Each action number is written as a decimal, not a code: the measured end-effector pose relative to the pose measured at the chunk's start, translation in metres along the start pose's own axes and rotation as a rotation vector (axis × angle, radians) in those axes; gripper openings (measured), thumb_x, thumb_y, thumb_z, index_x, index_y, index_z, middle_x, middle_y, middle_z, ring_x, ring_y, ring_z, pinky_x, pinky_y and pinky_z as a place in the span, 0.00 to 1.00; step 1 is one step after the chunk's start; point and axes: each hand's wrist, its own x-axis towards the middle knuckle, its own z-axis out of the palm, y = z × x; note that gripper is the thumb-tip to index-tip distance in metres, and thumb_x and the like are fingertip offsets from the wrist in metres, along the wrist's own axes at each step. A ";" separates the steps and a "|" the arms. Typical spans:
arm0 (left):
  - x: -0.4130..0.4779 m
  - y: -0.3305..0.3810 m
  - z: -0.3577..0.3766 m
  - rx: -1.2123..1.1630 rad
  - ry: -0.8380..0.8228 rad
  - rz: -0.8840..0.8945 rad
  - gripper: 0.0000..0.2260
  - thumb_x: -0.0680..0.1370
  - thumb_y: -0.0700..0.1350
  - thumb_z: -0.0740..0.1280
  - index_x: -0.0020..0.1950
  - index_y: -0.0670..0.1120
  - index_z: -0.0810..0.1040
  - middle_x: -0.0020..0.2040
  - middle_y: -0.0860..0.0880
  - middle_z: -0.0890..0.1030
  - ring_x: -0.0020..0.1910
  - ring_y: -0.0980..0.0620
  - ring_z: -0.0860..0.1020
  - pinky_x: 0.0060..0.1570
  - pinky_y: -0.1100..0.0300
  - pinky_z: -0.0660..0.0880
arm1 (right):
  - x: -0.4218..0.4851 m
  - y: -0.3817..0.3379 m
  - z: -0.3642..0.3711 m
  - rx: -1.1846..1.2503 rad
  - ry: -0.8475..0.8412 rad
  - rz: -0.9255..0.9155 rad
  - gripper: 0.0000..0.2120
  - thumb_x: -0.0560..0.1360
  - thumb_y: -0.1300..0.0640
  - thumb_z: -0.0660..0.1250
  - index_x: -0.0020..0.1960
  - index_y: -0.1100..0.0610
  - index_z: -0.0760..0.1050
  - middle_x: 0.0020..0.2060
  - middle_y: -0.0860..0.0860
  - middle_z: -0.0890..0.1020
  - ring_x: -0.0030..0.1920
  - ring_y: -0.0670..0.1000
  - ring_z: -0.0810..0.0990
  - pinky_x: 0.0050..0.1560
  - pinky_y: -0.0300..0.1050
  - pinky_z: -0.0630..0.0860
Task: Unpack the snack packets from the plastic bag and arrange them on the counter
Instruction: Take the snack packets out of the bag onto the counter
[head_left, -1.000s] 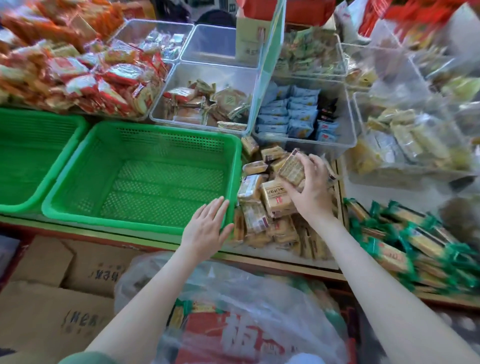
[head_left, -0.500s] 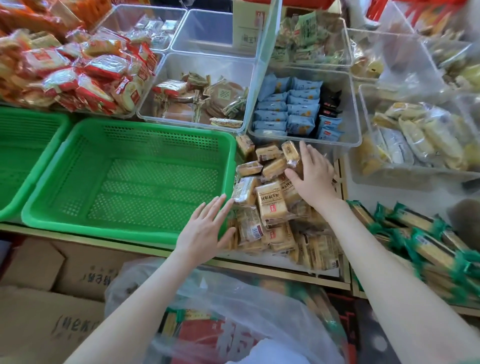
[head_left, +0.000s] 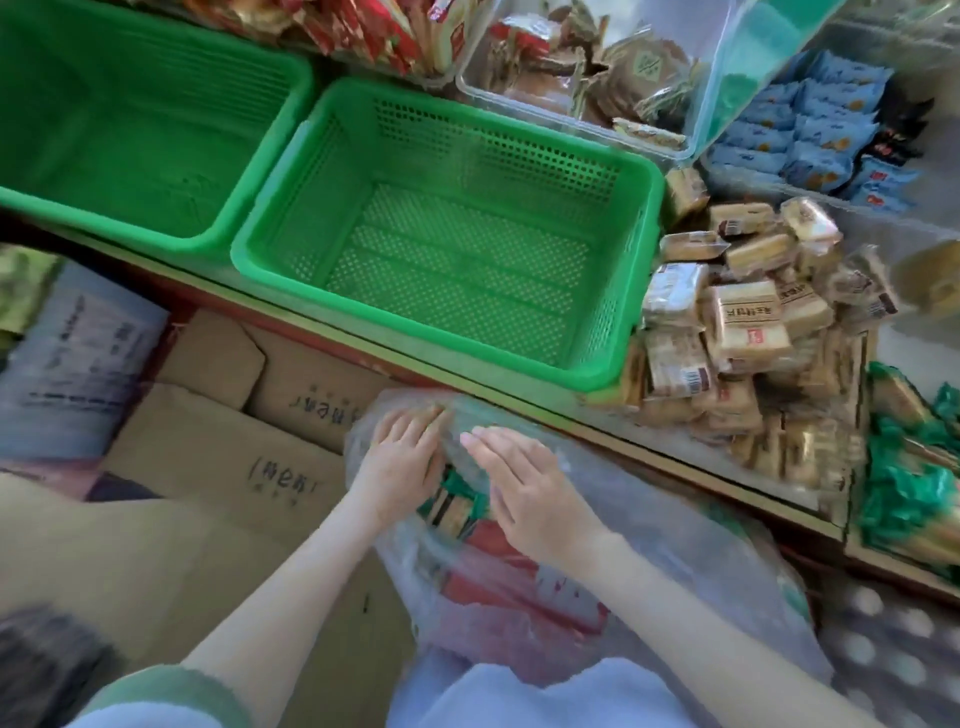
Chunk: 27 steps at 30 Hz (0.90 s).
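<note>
Touching plastic bag (head_left: 675, 545), left hand (head_left: 400, 462) grip unclear, right hand (head_left: 524, 491) fingers (head_left: 491, 449) straight

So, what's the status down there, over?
Left hand and right hand at the plastic bag mouth; right flat, left grip unclear. Green-wrapped packets inside, not out yet. Bag film partly over them.

The clear, crinkled thin-film plastic bag (head_left: 675, 545) looks glossy, the green perforated hard-plastic basket (head_left: 639, 291) smooth, the brown corrugated cardboard boxes (head_left: 208, 452) matt, and the beige snack packets (head_left: 748, 322) shiny.
</note>
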 end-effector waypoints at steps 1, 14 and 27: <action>-0.013 -0.014 0.005 0.018 -0.152 -0.061 0.19 0.77 0.47 0.58 0.64 0.41 0.77 0.59 0.39 0.80 0.57 0.40 0.78 0.59 0.43 0.72 | 0.003 -0.007 0.016 0.037 -0.122 -0.002 0.30 0.72 0.68 0.62 0.73 0.62 0.61 0.68 0.55 0.69 0.67 0.55 0.70 0.66 0.50 0.69; 0.005 -0.074 0.031 -0.524 -0.520 -0.658 0.39 0.77 0.42 0.68 0.79 0.41 0.45 0.75 0.38 0.61 0.72 0.36 0.62 0.70 0.42 0.62 | 0.082 0.000 0.099 -0.301 -0.545 0.335 0.33 0.80 0.57 0.58 0.79 0.52 0.45 0.78 0.50 0.48 0.78 0.52 0.43 0.59 0.50 0.18; 0.005 -0.084 -0.019 -0.989 -0.855 -0.773 0.14 0.72 0.52 0.71 0.53 0.45 0.80 0.49 0.48 0.83 0.48 0.50 0.81 0.55 0.53 0.76 | 0.061 -0.012 0.110 -0.441 -0.364 0.096 0.46 0.61 0.55 0.80 0.74 0.59 0.63 0.71 0.54 0.70 0.71 0.53 0.67 0.65 0.64 0.56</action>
